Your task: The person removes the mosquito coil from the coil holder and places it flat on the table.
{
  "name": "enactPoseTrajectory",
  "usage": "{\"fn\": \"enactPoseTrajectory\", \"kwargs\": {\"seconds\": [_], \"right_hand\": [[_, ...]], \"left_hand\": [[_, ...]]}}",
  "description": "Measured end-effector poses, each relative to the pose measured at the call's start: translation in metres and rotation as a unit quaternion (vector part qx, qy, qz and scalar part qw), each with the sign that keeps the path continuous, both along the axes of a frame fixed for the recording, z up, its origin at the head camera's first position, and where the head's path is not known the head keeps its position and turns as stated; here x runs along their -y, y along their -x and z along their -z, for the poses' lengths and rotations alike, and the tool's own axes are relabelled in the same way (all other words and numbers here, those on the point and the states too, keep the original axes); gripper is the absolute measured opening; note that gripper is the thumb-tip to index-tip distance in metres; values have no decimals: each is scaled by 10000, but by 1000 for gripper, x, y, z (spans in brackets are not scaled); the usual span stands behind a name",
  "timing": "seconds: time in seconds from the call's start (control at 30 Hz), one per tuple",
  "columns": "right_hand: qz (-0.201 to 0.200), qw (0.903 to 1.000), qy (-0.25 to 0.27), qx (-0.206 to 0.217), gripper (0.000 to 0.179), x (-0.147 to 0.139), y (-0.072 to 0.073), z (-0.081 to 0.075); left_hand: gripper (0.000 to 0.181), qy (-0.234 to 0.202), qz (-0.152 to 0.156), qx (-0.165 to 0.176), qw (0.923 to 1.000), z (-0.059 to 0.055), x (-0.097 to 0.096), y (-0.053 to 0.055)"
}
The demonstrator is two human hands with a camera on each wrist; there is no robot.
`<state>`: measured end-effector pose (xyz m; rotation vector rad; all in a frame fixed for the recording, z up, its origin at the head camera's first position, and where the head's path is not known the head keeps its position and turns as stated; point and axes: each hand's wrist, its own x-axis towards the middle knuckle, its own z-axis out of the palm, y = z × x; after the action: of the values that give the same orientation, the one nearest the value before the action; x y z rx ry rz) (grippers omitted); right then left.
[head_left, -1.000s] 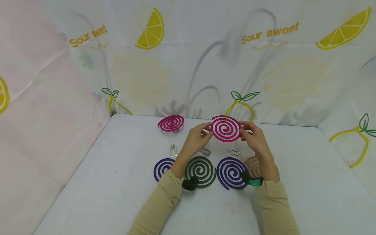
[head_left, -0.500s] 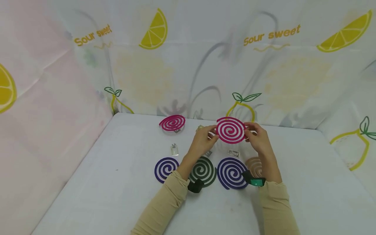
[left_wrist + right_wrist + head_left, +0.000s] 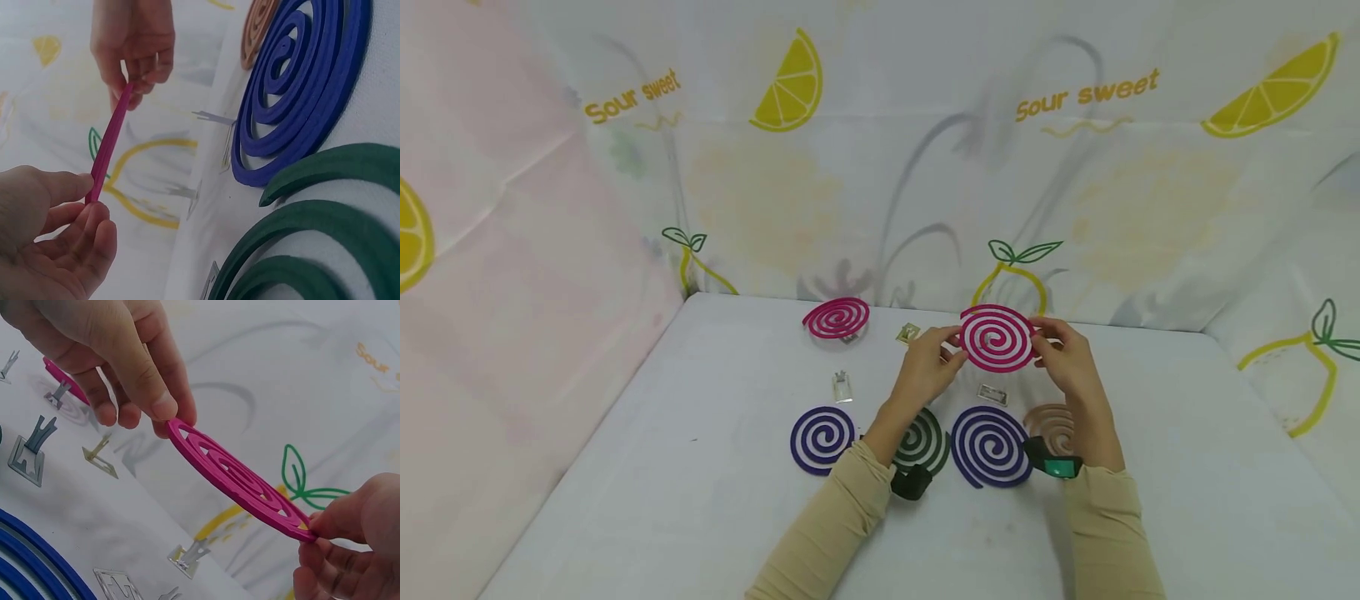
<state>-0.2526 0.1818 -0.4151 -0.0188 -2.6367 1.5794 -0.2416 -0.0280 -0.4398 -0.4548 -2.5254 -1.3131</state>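
A pink mosquito coil is held up off the table between both hands. My left hand pinches its left edge between thumb and fingers, and my right hand pinches the opposite edge. The right wrist view shows the coil tilted, with a small metal coil stand below it, apart from it. Another metal stand lies in front of the held coil. A gold-coloured stand is just beyond my left hand. Farther left, a second pink coil sits raised on a stand.
Along the front lie a blue coil, a green coil partly under my left arm, a larger blue coil and a brown coil partly behind my right wrist. A silver stand stands at left. A printed cloth backs the table.
Both hands have shifted right with the pink coil. The gold-coloured stand has come out from behind my left hand, while my left arm now covers a stand seen earlier.
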Motion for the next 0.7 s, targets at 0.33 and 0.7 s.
{"fn": "enactPoseTrajectory", "kwargs": {"seconds": [0.33, 0.7], "right_hand": [[166, 9998, 20, 106, 39, -9, 0, 3], [448, 9988, 48, 204, 38, -17, 1, 5]], "left_hand": [[38, 222, -86, 182, 9995, 3, -11, 2], [38, 274, -147, 382, 9988, 5, -22, 4]]}}
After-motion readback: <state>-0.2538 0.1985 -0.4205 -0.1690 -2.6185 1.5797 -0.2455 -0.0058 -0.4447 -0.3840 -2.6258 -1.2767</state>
